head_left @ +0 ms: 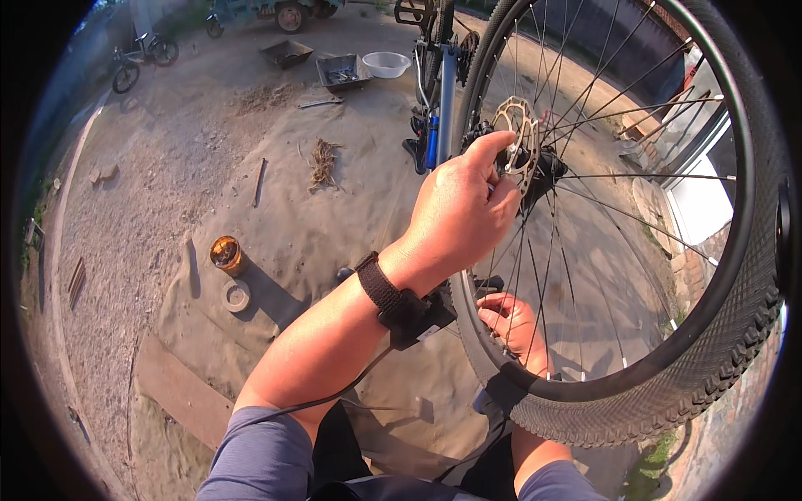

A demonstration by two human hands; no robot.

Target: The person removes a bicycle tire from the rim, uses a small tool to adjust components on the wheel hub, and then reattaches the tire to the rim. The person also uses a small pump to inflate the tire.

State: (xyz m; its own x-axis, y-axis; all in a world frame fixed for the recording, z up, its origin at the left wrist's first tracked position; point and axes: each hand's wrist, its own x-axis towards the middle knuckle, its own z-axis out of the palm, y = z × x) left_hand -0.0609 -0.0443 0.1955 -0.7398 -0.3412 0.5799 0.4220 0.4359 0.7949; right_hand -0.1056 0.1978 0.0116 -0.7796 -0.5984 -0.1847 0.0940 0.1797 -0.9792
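Observation:
An upturned bike's front wheel (743,250) fills the right side, with a brake disc (525,125) at its hub. My left hand (464,200) reaches over to the hub, index finger up against the disc area and the other fingers curled round something hidden behind them. My right hand (510,326) is lower, behind the spokes near the rim, its fingers bent together; what they hold, if anything, is unclear. A blue pump-like tube (433,142) lies along the frame (447,92) beyond the left hand.
An orange tin (230,255) and its lid (236,295) rest on the dusty sheet (192,317). Farther off are black trays (341,83), a white bowl (387,63), a wrench (319,103) and another bike (138,60). A brick-edged doorway (702,184) is at right.

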